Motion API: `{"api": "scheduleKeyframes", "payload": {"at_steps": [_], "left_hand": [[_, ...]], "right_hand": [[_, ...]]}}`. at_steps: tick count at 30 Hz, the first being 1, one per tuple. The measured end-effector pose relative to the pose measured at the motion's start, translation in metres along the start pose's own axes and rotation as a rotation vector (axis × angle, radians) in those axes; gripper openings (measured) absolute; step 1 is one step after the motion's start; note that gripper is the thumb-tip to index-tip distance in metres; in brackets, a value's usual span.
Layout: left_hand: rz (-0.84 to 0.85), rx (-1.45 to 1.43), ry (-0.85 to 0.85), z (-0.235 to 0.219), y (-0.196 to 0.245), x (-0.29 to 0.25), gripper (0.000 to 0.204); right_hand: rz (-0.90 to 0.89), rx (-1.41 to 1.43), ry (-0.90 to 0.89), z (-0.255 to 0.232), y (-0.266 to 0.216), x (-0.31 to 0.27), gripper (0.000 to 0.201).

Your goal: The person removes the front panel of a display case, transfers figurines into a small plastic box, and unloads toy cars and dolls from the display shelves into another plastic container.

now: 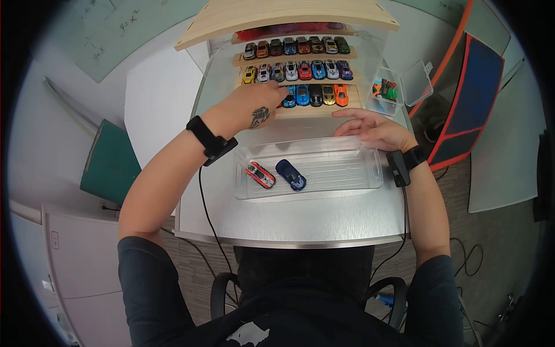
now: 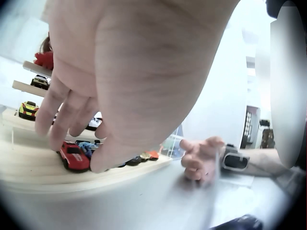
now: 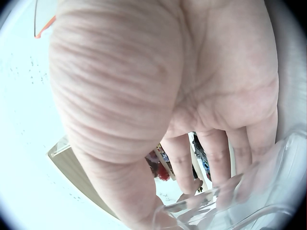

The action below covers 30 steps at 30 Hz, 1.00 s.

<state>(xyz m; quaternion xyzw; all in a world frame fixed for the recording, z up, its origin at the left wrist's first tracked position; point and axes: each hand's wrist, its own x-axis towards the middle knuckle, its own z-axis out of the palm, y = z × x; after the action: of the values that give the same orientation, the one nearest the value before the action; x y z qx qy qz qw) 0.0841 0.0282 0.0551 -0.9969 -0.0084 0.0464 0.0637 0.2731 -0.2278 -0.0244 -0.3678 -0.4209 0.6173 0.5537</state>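
My left hand (image 1: 258,105) is at the left end of the lowest wooden shelf. In the left wrist view its thumb and fingers pinch a red toy car (image 2: 74,157), which the hand mostly hides in the head view. My right hand (image 1: 381,130) is by the far right corner of a clear plastic bin (image 1: 341,186), its fingers loosely spread and holding nothing. Inside the bin lie a red and white toy car (image 1: 261,174) and a dark blue toy car (image 1: 291,175). To the right of the left hand, a blue toy car (image 1: 302,95) stands in the lowest row.
Several toy cars fill the upper row (image 1: 289,46) and the middle row (image 1: 304,70) of the wooden rack, under its wooden top (image 1: 289,17). A small clear box (image 1: 384,92) with colourful pieces stands open at the right. Cables hang from both wrists over the metal table (image 1: 289,222).
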Motion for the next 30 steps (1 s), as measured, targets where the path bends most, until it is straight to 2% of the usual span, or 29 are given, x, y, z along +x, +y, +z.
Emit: {"api": "scheduleKeyframes", "payload": {"at_steps": [4,7,10,12,18,20,22,24,25,27,28,30], "left_hand": [[-0.036,0.064,-0.007,0.015,0.001,0.016,0.051],[0.004,0.109,0.066,0.019,0.005,0.014,0.05],[0.114,0.11,0.083,0.017,0.01,0.012,0.047],[0.191,0.176,0.185,0.02,0.011,0.012,0.044],[0.213,0.204,0.16,0.021,0.012,0.016,0.038],[0.196,0.18,0.175,0.02,0.009,0.014,0.035],[0.181,0.154,0.186,0.016,0.007,0.009,0.032],[0.098,-0.038,0.209,0.008,0.003,0.0,0.03],[0.103,-0.038,0.205,0.0,0.005,-0.008,0.03],[0.108,-0.274,0.386,-0.025,0.016,-0.026,0.029],[0.116,-0.276,0.38,-0.039,0.026,-0.034,0.029],[0.124,-0.628,0.32,-0.062,0.048,-0.052,0.029]], "right_hand": [[0.017,-0.008,0.015,0.0,-0.001,-0.001,0.069],[0.024,-0.011,0.016,0.001,-0.001,0.001,0.068],[0.023,-0.018,0.017,0.0,-0.001,0.0,0.069],[0.021,-0.03,0.017,0.0,-0.001,0.0,0.069],[0.024,-0.014,0.009,0.0,-0.002,0.0,0.069],[0.025,-0.017,0.027,0.002,-0.002,0.0,0.077],[0.018,-0.015,0.013,0.0,0.0,0.0,0.073],[0.013,-0.011,0.0,-0.002,0.0,0.0,0.069],[0.016,-0.019,-0.001,-0.001,-0.001,0.0,0.068],[0.016,-0.021,0.007,-0.001,-0.001,0.0,0.068],[0.011,-0.013,-0.012,-0.001,-0.001,0.0,0.068],[0.008,-0.003,-0.022,-0.003,0.001,0.001,0.068]]}}
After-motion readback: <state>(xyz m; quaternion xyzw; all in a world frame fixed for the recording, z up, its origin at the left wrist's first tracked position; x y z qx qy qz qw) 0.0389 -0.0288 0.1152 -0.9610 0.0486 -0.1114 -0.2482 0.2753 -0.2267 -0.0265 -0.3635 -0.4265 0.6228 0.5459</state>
